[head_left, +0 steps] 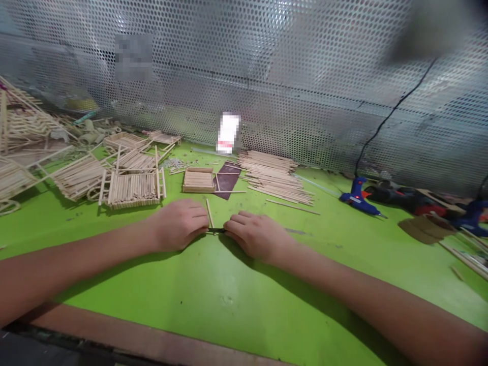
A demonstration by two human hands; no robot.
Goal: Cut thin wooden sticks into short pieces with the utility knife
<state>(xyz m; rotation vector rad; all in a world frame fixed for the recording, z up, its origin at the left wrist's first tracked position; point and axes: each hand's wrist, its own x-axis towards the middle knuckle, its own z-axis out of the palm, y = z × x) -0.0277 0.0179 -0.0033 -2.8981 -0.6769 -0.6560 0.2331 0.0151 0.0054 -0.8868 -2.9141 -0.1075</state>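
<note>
My left hand (pixel 180 224) and my right hand (pixel 254 234) face each other low over the green tabletop, fingers closed. Between them runs a thin dark blade-like strip (pixel 216 230), one end pinched in each hand. It lies across the near end of a short wooden stick (pixel 210 212) on the table. The ends of the strip are hidden in my fingers. Just beyond my hands sits a small stick-built tray (pixel 199 180), beside a dark sheet of sandpaper-like material (pixel 227 182).
A pile of thin wooden sticks (pixel 274 175) lies at the back. Small stick-built chairs (pixel 133 189) crowd the left. On the right, a blue glue gun (pixel 358 197) with a lit red light lies near a brown cap-like piece (pixel 423 229). Perforated metal mesh (pixel 267 91) stands behind.
</note>
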